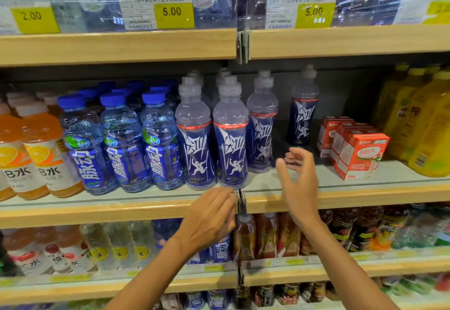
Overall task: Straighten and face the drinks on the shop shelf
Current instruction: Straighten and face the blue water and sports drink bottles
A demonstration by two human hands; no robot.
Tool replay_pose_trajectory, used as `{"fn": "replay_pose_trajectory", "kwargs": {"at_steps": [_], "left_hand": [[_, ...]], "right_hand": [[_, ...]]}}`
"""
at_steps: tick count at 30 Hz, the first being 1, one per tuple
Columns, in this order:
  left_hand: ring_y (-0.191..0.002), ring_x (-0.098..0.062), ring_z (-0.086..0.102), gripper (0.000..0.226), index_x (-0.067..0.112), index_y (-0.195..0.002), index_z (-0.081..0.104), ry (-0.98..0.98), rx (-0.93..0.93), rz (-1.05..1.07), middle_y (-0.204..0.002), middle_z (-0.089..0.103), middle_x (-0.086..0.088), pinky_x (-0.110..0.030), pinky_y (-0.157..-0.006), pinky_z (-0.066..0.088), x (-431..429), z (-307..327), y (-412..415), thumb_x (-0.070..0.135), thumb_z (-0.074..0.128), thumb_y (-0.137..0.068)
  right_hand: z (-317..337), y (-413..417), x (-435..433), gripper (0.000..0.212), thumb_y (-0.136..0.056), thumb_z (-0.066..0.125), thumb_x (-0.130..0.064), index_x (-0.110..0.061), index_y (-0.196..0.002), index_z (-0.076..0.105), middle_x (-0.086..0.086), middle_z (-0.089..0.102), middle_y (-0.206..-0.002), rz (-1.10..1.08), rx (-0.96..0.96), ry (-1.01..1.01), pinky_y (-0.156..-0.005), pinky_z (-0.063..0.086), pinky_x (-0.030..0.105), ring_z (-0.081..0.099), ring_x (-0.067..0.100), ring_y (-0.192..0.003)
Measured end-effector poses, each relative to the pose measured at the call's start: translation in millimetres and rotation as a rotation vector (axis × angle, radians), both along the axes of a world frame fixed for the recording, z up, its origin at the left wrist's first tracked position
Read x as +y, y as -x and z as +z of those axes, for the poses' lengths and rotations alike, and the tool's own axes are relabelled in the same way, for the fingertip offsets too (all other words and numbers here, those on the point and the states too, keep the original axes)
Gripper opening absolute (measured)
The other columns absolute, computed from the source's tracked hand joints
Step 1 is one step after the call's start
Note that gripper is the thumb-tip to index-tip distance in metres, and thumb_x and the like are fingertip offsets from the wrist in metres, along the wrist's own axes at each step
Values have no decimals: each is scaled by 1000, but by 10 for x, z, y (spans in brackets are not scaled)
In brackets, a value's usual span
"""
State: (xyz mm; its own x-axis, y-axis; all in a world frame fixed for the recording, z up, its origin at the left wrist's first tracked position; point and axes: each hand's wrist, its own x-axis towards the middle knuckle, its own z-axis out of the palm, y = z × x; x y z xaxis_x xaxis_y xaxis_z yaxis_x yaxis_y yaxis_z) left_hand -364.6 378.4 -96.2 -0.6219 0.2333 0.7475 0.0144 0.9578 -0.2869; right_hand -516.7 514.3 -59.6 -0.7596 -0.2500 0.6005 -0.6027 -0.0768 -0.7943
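Gripping nothing in left hand (214, 214), right hand (298, 183). May topple near clear blue-labelled plastic bottle (261, 127), reaching for far lone bottle (302, 115).

Shelving unit fills the whole frame. Three wood-grain front edges run left to right: top shelf (117, 47) across the upper frame, middle shelf (97, 212) at centre, lower shelf (341, 270) beneath. The middle shelf has a pale grey deck (292, 178). Behind it stands a grey back panel (341, 88), shadowed under the top shelf. A vertical joint (243, 44) divides two bays at frame centre. Yellow price tags (171, 13) sit behind a clear strip (365, 13) along the top, which shows glare.
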Motion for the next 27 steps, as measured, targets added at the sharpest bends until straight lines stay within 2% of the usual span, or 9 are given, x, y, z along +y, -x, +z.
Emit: {"fn": "replay_pose_trajectory", "kwargs": {"at_steps": [7, 10, 11, 12, 14, 16, 18, 21, 27], "left_hand": [[-90, -23, 64, 35, 4, -105, 68, 92, -85, -47, -103, 68, -10, -32, -77, 52, 486, 152, 791, 28, 49, -88], [-89, -22, 62, 42, 5, -109, 66, 112, -147, 27, -103, 66, -8, -32, -75, 52, 501, 142, 961, 36, 44, -91], [-89, -22, 62, 43, 6, -110, 65, 109, -161, 46, -103, 66, -8, -33, -75, 52, 492, 130, 989, 38, 43, -92], [-89, -22, 62, 45, 6, -110, 65, 104, -171, 57, -103, 66, -8, -33, -74, 52, 484, 118, 1007, 40, 42, -93], [-88, -21, 62, 47, 7, -109, 66, 101, -186, 68, -102, 66, -7, -32, -73, 52, 471, 104, 1021, 42, 40, -93], [-86, -20, 62, 47, 7, -107, 67, 97, -205, 76, -101, 67, -6, -31, -72, 53, 472, 102, 1017, 43, 38, -93], [-87, -18, 63, 48, 8, -107, 67, 83, -213, 82, -101, 68, -5, -29, -72, 53, 479, 106, 1008, 44, 38, -93], [-88, -16, 63, 49, 9, -108, 67, 58, -227, 97, -103, 68, -4, -27, -73, 54, 491, 117, 994, 45, 37, -93], [-91, -15, 63, 48, 11, -111, 66, 15, -293, 117, -106, 67, -3, -26, -74, 54, 513, 145, 979, 45, 36, -94]], "right_hand": [[79, 718, 91, 44, -92, 60, -20, 1, -125, 41, 17, 48, -124, -122, -53, -223, -97, 42, 36, 48, 27, -115], [37, 975, -44, 33, -91, 61, -21, 1, -112, 46, 16, 53, -106, -143, -51, -342, -77, 38, 23, 54, 30, -104], [34, 1062, -95, 40, -92, 61, -22, -1, -120, 45, 17, 57, -110, -132, -65, -359, -74, 36, 19, 57, 31, -103], [43, 1146, -149, 53, -92, 61, -25, -3, -134, 37, 19, 56, -121, -115, -104, -365, -77, 37, 20, 57, 31, -108], [68, 1319, -263, 74, -93, 58, -35, -4, -147, 17, 20, 41, -143, -139, -145, -442, -97, 39, 32, 46, 33, -127], [69, 1486, -383, 81, -93, 54, -44, -1, -148, 13, 21, 30, -150, -211, -138, -567, -110, 29, 40, 35, 34, -136], [49, 1612, -487, 83, -93, 53, -48, 2, -147, 14, 22, 31, -149, -253, -136, -623, -110, 28, 39, 36, 34, -135], [6, 1735, -608, 80, -93, 56, -42, 5, -145, 18, 23, 35, -147, -268, -140, -606, -109, 30, 39, 39, 35, -134], [-42, 1863, -694, 73, -88, 67, -25, 1, -144, 29, 18, 41, -146, -194, -215, -383, -112, 30, 43, 39, 33, -135]]}}
